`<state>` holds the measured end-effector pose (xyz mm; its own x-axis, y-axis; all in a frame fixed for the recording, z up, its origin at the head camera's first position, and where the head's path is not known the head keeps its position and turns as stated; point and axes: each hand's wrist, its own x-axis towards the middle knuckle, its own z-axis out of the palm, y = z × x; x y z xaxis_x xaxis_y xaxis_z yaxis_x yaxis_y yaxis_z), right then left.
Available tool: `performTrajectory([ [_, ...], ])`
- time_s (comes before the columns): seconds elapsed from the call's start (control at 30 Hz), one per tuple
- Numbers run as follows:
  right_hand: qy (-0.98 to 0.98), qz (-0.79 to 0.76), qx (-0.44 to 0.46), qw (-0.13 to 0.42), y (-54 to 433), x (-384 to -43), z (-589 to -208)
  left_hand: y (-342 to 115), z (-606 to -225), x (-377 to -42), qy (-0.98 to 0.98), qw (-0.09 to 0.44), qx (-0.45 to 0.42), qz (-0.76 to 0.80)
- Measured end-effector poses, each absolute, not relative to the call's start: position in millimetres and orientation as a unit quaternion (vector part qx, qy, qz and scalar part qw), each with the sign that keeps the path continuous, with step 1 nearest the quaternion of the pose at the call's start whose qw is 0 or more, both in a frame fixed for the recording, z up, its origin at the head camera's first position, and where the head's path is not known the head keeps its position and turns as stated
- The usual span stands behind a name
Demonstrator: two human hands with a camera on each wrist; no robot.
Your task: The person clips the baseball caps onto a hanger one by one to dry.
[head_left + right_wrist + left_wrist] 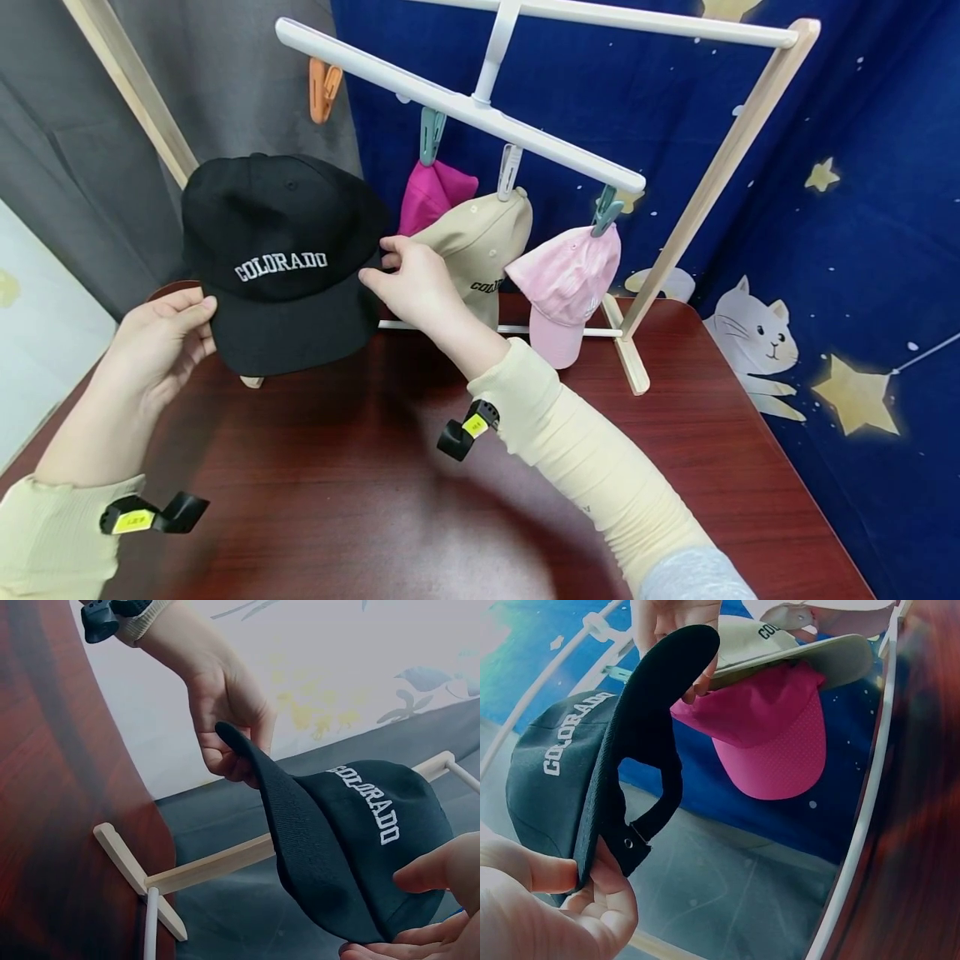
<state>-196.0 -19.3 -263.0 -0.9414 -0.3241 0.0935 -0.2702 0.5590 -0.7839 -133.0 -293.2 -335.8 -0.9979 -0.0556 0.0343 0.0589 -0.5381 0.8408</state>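
Observation:
A black baseball cap (285, 225) with white COLORADO lettering is held up, its brim facing me and tilted down. My left hand (168, 333) pinches the left edge of the brim between thumb and fingers. At the cap's opposite side, my right hand (420, 279) holds it, thumb on the front and fingers underneath, as the right wrist view shows. In the left wrist view the back strap (664, 802) hangs in an open loop. Above the cap, an orange clothespin (322, 90) hangs from the white crossbar (450, 102) with nothing in it.
Behind my right hand hang a magenta cap (431, 196), a beige cap (487, 229) and a light pink cap (570, 271), each clipped by a clothespin. The wooden rack (720, 175) stands on a reddish-brown table (315, 492), with a blue starry curtain (885, 250) behind.

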Motion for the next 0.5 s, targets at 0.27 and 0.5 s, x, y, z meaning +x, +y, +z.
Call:
performTrajectory([
  [0.27,0.885,-0.432,-0.169,0.038,-18,-200,-256,-295,-336,-133,-0.485,0.039,0.012,-0.874],
  [0.5,0.874,-0.44,-0.206,0.005,-17,-203,-242,-295,-336,-133,-0.486,0.041,0.009,-0.873],
])
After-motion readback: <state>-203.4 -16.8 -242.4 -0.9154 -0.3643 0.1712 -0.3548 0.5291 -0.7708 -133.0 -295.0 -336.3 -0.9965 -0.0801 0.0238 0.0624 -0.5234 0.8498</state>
